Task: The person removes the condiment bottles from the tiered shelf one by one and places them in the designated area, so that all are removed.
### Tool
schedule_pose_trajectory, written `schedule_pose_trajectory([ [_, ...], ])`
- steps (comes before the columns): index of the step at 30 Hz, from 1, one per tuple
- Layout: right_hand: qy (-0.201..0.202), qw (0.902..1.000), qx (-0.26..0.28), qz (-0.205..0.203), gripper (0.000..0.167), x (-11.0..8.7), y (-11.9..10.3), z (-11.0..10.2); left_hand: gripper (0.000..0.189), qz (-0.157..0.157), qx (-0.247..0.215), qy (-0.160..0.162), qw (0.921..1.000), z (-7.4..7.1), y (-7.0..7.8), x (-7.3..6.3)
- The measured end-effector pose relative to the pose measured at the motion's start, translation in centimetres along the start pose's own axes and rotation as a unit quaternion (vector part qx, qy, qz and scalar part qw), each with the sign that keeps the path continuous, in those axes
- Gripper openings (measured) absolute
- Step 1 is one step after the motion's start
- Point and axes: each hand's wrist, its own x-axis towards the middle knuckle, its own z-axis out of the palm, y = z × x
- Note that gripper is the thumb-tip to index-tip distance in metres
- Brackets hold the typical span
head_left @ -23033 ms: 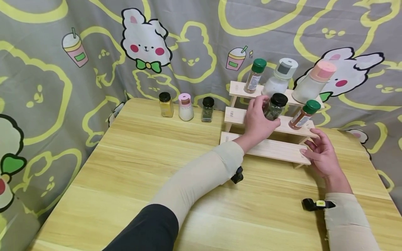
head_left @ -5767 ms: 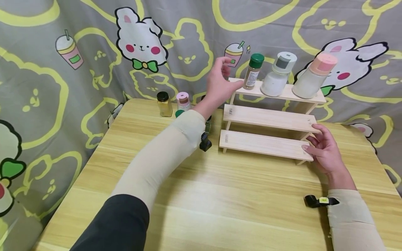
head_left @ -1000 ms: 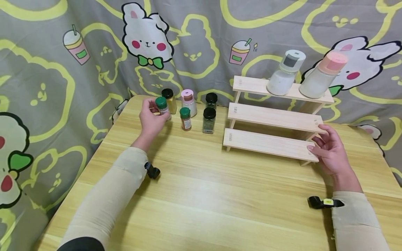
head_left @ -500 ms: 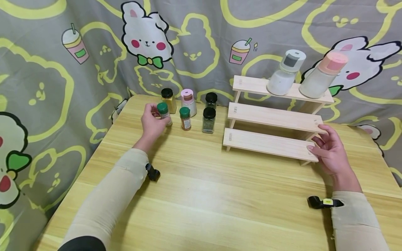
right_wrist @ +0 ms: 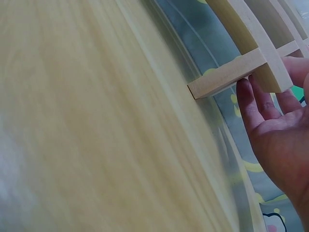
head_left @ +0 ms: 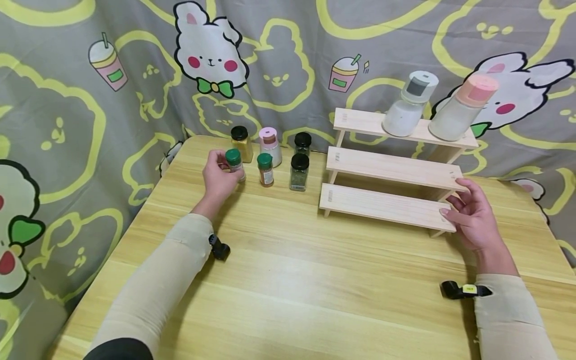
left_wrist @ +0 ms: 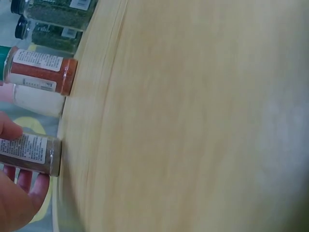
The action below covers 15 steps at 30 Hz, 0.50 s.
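My left hand (head_left: 219, 176) holds a green-capped spice jar (head_left: 234, 159) between thumb and fingers, upright at the left end of the front row of jars. Brownish powder and a white label show on this spice jar (left_wrist: 34, 152) in the left wrist view, its base right at the tabletop. With thumb on top and fingers beneath, my right hand (head_left: 472, 215) grips the right end of the three-tier wooden rack (head_left: 389, 207). The right wrist view shows the fingers (right_wrist: 251, 106) around the board's end, beside a rack leg (right_wrist: 227, 75).
Beside the held jar stand a green-capped red spice jar (head_left: 266, 172) and a black-capped herb jar (head_left: 299, 172). Behind are a yellow powder jar (head_left: 243, 147), a pink-capped shaker (head_left: 270, 150) and another herb jar (head_left: 303, 142). Two large shakers (head_left: 402, 117) occupy the top tier. A patterned curtain (head_left: 279, 65) hangs behind.
Several jars from the rack's upper two tiers now stand on the table at left. Within the last second my left hand lowered the green-capped jar slightly forward. My right hand stayed on the rack.
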Motion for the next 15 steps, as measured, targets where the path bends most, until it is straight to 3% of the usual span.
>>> schedule_pose_trajectory([
  [8, 0.000, 1.0000, -0.006, 0.000, 0.082, 0.1, 0.0, -0.1, 0.055, -0.017, -0.005, 0.001, 0.9998, -0.1, 0.2, 0.0],
  [15, -0.003, 1.0000, -0.003, -0.002, 0.081, 0.0, -0.1, -0.1, 0.061, -0.014, -0.033, 0.006, 0.9993, -0.4, 1.7, 0.4],
])
